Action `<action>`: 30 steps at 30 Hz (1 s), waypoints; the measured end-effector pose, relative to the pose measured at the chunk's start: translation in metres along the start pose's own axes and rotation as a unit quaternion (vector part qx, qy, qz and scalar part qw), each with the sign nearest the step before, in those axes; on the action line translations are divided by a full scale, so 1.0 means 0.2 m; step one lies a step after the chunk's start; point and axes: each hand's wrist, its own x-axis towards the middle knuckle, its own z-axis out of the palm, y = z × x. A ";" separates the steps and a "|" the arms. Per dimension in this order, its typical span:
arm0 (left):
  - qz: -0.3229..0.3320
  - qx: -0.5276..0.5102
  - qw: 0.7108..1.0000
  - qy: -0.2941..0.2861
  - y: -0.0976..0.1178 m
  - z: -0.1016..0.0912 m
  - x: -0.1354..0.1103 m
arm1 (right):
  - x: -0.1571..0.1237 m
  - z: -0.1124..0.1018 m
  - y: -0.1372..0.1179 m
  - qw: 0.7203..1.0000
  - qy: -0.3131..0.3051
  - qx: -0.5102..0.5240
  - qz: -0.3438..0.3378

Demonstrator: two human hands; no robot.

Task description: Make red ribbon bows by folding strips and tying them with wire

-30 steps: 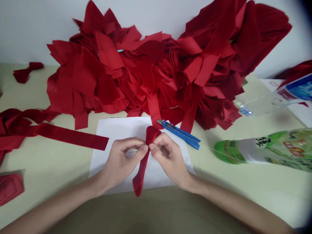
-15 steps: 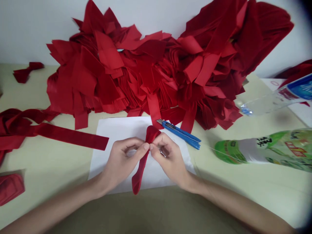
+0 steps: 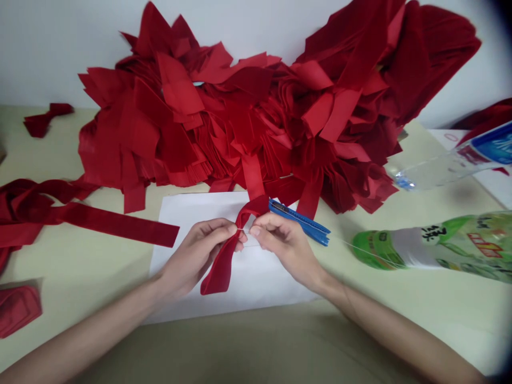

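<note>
Left fingers (image 3: 222,230) pinch a looped red velvet ribbon (image 3: 222,270), right fingers (image 3: 264,227) pinch a thin thread (image 3: 251,245), and a huge heap of cut red strips (image 3: 240,128) remains behind!

Black brush-style Chinese characters are running across the white-and-green label (image 3: 432,233) of the plastic bottle (image 3: 380,249) lying at right. Smaller red characters in boxes are sitting further along that label, but they are too small to read for certain. At upper right, the blue label (image 3: 496,144) on the clear plastic bottle (image 3: 432,170) is carrying white lettering, blurred past reading. A small red oval mark (image 3: 450,137) is showing on the white sheet (image 3: 438,140) beneath that bottle.
</note>
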 end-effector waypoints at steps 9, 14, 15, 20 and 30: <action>-0.024 -0.046 0.998 -0.023 -0.01 -0.03 0.02 | 0.00 -0.01 0.01 0.999 0.005 0.036 0.018; -0.034 -0.074 0.993 -0.090 0.00 -0.03 0.00 | 0.02 -0.05 0.06 0.996 -0.077 0.034 0.040; -0.042 -0.076 0.989 -0.118 0.01 -0.03 0.00 | 0.03 -0.06 0.07 0.994 -0.092 0.043 0.038; -0.133 0.070 0.948 -0.279 0.03 -0.02 -0.04 | 0.06 -0.12 0.08 0.963 -0.259 0.042 0.066; 0.065 0.490 0.869 0.000 -0.02 0.02 -0.05 | -0.07 -0.03 -0.08 0.891 -0.137 -0.423 -0.090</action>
